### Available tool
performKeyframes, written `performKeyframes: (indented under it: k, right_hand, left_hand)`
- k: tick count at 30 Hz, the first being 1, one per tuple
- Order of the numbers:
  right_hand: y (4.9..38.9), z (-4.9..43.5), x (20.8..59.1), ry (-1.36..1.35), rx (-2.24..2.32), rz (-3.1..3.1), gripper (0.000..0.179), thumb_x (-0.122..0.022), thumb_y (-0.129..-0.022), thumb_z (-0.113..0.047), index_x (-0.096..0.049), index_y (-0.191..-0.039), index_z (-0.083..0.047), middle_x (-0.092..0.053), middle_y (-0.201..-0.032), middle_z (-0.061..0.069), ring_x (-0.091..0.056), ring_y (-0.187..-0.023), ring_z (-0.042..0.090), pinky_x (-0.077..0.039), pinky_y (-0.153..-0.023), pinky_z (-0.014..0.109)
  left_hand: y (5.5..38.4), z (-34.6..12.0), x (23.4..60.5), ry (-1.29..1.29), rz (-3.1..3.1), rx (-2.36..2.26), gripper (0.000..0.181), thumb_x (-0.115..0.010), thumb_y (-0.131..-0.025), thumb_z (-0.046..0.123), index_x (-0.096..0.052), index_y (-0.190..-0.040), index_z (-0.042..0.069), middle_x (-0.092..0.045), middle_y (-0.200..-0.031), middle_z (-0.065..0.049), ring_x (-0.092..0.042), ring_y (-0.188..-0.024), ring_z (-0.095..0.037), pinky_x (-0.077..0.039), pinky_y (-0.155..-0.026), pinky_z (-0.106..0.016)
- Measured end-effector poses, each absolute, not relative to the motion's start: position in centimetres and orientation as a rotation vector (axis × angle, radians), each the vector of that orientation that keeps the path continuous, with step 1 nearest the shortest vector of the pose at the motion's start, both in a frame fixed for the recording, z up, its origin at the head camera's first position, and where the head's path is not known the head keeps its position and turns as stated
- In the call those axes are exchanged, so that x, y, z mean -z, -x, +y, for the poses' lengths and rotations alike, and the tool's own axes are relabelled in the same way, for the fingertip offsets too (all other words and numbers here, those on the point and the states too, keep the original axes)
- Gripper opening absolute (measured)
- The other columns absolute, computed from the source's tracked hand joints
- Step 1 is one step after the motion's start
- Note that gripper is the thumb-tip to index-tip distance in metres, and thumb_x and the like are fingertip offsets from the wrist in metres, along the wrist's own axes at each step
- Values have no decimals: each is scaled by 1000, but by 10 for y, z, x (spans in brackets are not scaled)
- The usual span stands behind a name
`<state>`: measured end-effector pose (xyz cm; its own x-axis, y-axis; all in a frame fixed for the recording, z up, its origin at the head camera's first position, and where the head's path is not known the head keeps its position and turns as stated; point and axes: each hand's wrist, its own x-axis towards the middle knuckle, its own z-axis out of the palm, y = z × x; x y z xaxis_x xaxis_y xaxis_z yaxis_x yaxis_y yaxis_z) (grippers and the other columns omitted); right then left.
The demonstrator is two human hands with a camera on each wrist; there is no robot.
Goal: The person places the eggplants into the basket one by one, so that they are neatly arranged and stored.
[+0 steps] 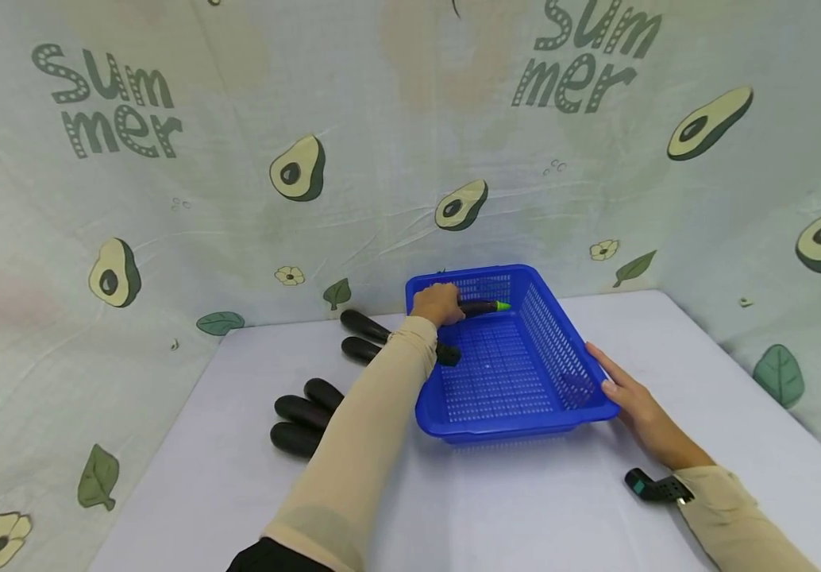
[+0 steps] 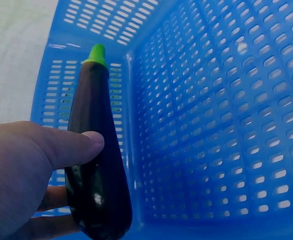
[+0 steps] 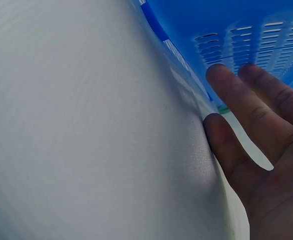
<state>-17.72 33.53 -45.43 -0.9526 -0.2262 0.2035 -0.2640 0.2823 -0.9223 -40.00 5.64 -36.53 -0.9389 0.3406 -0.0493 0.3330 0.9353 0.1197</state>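
A pale cloth (image 1: 375, 103) — printed with avocados (image 1: 306, 171), leaves (image 1: 98, 477), flowers (image 1: 289, 276) and "summer" lettering (image 1: 113, 141) — hangs beyond the far edge and to the left and right of a white-topped table (image 1: 196, 492).

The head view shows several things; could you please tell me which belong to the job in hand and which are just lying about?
Part of the job, it seems:
eggplant in the left hand
blue basket, right hand at its rim
probably the other eggplants

Merely surroundings:
white table
printed backdrop
black wrist-worn device
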Motion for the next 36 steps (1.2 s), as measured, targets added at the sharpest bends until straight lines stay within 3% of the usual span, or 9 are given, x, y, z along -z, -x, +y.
performKeyframes:
  k: [4,6,18,22,25,28,31,36]
  right_hand:
    - [177,334,454,-451,-1802,-2504,56,-31,-110,-26,-12,-162,-28,-1,-167,16,-15,-148,43,-32,-95,8]
    - [176,335,453,-443,-1799,-2507,56,-31,-110,-27,-12,-162,-28,-1,-167,16,-13,-145,51,-32,-95,9]
    - [177,335,452,-433,-1761,-2528,56,-31,-110,-28,-12,-162,-29,-3,-166,17,-14,-142,58,-33,-94,11]
    - [177,335,453,-440,-1772,-2523,56,-31,-110,-28,-12,-162,-30,-3,-167,16,-18,-146,47,-33,-94,10]
    - [177,335,455,-475,-1822,-2483,56,-31,-110,-26,-12,-162,-27,-2,-167,15,-24,-147,19,-32,-96,10]
    - [176,336,456,-514,-1871,-2442,56,-31,-110,-24,-13,-163,-25,-1,-167,15,-28,-137,-4,-31,-98,9]
    - [176,336,456,-517,-1875,-2439,56,-31,-110,-24,-13,-162,-27,-2,-167,14,-29,-134,-9,-31,-98,9]
    - [176,336,455,-505,-1855,-2457,55,-31,-110,-25,-14,-162,-28,-3,-167,13,-27,-136,-6,-31,-97,9]
  left_hand:
    - [400,58,369,-518,3011,-162,33,-71,-93,36,-71,-122,19,-69,-121,-2,-65,-107,-24,-53,-86,-45]
    - [400,60,370,-529,3015,-173,31,-71,-93,35,-72,-118,18,-70,-118,-2,-65,-104,-24,-53,-85,-44]
    - [400,59,371,-582,3023,-192,25,-70,-93,31,-72,-112,15,-70,-113,-4,-66,-97,-22,-54,-81,-42]
    - [399,58,371,-590,3022,-171,23,-69,-93,29,-72,-110,14,-71,-111,-4,-66,-94,-22,-54,-77,-41]
    - [398,58,371,-589,3015,-170,21,-69,-94,30,-72,-108,14,-71,-112,-4,-66,-95,-23,-54,-78,-41]
    - [398,58,371,-586,3011,-176,20,-69,-94,30,-73,-106,15,-71,-113,-5,-66,-97,-25,-54,-79,-42]
    - [398,59,370,-588,3015,-186,20,-69,-93,29,-73,-106,14,-71,-114,-5,-66,-99,-25,-54,-80,-42]
    - [399,59,371,-591,3017,-184,23,-69,-94,30,-73,-110,14,-71,-116,-5,-66,-101,-25,-54,-82,-43]
